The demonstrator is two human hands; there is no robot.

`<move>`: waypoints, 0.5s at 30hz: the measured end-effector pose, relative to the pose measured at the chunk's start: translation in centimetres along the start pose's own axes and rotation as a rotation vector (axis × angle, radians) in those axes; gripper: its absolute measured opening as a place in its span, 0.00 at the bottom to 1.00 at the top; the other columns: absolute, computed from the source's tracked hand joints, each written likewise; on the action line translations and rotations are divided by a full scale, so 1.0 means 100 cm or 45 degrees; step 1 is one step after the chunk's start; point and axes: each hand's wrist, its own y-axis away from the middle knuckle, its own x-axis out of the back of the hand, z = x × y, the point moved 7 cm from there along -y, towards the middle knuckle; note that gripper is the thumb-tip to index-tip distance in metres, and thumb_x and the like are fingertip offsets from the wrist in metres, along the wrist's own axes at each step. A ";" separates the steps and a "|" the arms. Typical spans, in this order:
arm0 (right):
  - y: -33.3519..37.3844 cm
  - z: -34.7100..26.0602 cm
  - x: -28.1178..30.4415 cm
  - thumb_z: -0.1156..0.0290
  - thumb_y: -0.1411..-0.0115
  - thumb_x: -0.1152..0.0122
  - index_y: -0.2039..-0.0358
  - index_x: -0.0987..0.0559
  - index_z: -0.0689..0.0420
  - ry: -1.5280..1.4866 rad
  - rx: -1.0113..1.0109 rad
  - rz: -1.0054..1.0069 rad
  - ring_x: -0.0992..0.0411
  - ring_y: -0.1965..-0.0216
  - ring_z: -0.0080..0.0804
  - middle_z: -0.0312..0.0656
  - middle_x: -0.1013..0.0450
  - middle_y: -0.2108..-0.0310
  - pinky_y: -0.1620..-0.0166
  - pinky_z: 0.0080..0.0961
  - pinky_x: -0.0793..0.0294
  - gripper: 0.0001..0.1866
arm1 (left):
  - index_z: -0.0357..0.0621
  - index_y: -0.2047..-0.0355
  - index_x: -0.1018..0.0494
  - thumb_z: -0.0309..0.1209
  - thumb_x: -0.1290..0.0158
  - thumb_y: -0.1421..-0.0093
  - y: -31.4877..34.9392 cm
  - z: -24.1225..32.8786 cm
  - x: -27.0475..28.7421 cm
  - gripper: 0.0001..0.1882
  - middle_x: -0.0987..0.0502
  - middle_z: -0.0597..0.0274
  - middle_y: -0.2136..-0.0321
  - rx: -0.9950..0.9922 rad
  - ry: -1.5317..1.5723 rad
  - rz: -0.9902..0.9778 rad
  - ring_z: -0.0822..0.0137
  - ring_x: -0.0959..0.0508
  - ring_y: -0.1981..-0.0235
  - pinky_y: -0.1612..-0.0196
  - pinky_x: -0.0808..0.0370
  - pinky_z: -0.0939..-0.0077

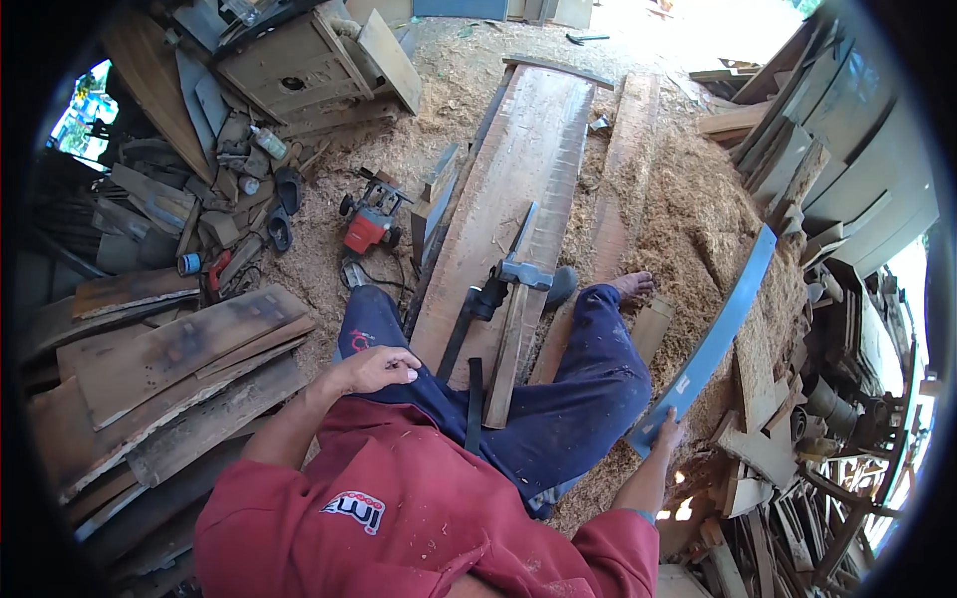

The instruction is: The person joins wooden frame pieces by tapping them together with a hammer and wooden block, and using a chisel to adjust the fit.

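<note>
Right of the wide plank (pixel 498 179), a long blue strip (pixel 710 349) is gripped near its lower end by the right hand (pixel 670 435), fingers closed; the left hand (pixel 375 370), fingers loosely bent, is rested on the thigh (pixel 373 314).

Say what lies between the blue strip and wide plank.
The head view shows shavings, a narrow plank, a wood piece and a leg between the blue strip and wide plank.

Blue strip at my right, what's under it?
Sawdust shows along both sides of the strip; what's directly beneath is covered. Your right hand grips its near end.
</note>
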 end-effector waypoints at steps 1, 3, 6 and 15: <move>-0.003 -0.002 0.000 0.45 0.40 0.39 0.49 0.24 0.67 -0.002 0.016 0.001 0.24 0.59 0.47 0.56 0.23 0.58 0.54 0.41 0.26 0.35 | 0.36 0.49 0.25 0.39 0.44 0.36 -0.002 -0.009 -0.002 0.21 0.19 0.57 0.62 0.043 0.084 0.035 0.67 0.21 0.63 0.56 0.26 0.72; -0.017 -0.013 0.003 0.51 0.42 0.38 0.47 0.25 0.67 0.060 0.249 0.061 0.23 0.57 0.49 0.58 0.23 0.56 0.51 0.39 0.26 0.33 | 0.36 0.50 0.25 0.39 0.44 0.36 -0.013 -0.020 -0.004 0.21 0.19 0.57 0.64 0.057 0.164 0.065 0.66 0.21 0.64 0.56 0.25 0.70; 0.060 -0.111 0.023 0.57 0.41 0.37 0.45 0.27 0.67 0.131 0.429 0.043 0.24 0.54 0.47 0.58 0.24 0.55 0.48 0.37 0.27 0.31 | 0.37 0.51 0.24 0.39 0.44 0.37 -0.006 -0.029 0.001 0.20 0.19 0.57 0.67 -0.080 -0.018 0.291 0.66 0.21 0.66 0.58 0.25 0.70; 0.342 -0.301 0.010 0.55 0.44 0.33 0.38 0.32 0.55 -0.118 1.114 -0.736 0.26 0.51 0.45 0.53 0.26 0.51 0.47 0.37 0.27 0.36 | 0.33 0.54 0.24 0.33 0.46 0.37 -0.032 -0.034 0.000 0.16 0.19 0.52 0.68 -0.073 0.017 0.490 0.68 0.19 0.67 0.61 0.24 0.73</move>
